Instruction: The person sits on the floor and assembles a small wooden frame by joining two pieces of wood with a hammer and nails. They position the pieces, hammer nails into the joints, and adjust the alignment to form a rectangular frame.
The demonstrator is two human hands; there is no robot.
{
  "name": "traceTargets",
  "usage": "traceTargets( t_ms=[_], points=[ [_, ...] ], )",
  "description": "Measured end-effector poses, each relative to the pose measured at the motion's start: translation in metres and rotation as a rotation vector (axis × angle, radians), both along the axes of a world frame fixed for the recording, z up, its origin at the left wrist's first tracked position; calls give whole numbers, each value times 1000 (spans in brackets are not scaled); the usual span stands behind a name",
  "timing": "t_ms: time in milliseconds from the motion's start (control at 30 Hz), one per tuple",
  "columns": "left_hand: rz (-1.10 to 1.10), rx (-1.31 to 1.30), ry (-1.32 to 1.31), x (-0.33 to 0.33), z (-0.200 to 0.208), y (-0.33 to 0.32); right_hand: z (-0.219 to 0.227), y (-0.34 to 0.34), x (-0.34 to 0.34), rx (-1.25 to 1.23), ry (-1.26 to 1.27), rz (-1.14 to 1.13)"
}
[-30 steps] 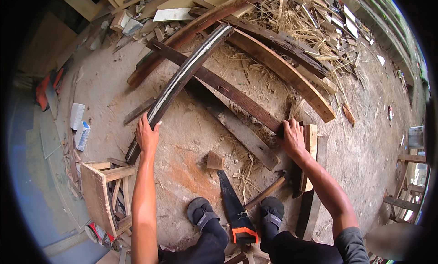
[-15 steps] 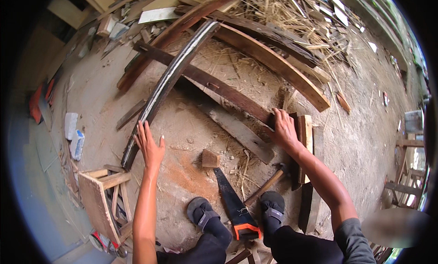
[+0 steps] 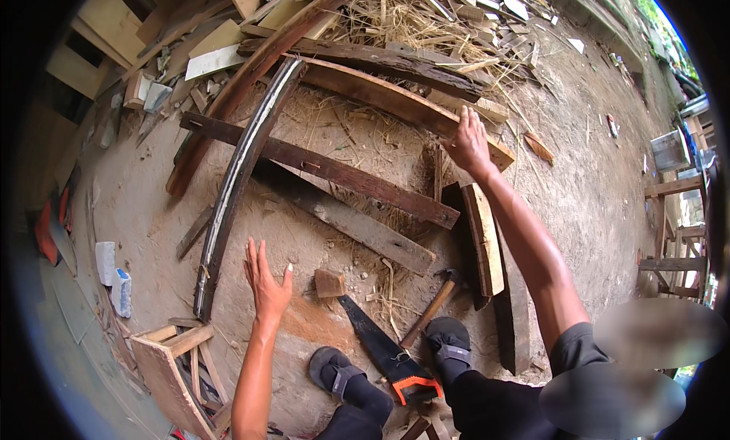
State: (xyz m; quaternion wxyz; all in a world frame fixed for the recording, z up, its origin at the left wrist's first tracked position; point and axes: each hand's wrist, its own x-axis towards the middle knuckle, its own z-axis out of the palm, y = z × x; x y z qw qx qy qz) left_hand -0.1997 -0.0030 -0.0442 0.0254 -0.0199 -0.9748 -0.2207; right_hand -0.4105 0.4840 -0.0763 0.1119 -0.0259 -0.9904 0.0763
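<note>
We judge the step in hand to be the positioning of loose timber, with the right hand as the active member. It is extended over the right portion of a long, curved, brown wooden plank, fingers straight and not wrapped around the edge; we cannot confirm contact. This plank lies across the upper middle of the work area, its left end just beside the far end of a dark, curved wooden beam with a white stripe along its length. The left hand is empty, fingers spread, apart from the striped beam and to its right. The beam crosses over a straight, dark reddish-brown wooden plank. In our judgement, shifting the curved plank calls for the right fingers to close around its edge, and a two-handed lift for the left hand to take a second hold. Keep clear of the black-bladed handsaw with an orange handle on the ground near the feet. For markings, we find no legible brand, label or lettering; the white block with a blue patch at the left shows nothing we can read.
</note>
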Motion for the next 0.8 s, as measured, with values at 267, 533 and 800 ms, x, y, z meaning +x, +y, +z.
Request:
traceTargets(
  t_ms=[267,533,800],
  points=[
    [11,45,-22,19,-15,0,-16,16,13,278,-128,61],
    [13,74,-53,28,-18,-7,1,4,24,-137,-209,123],
    [5,91,-41,24,-23,13,5,4,32,147,-261,167]
  ],
)
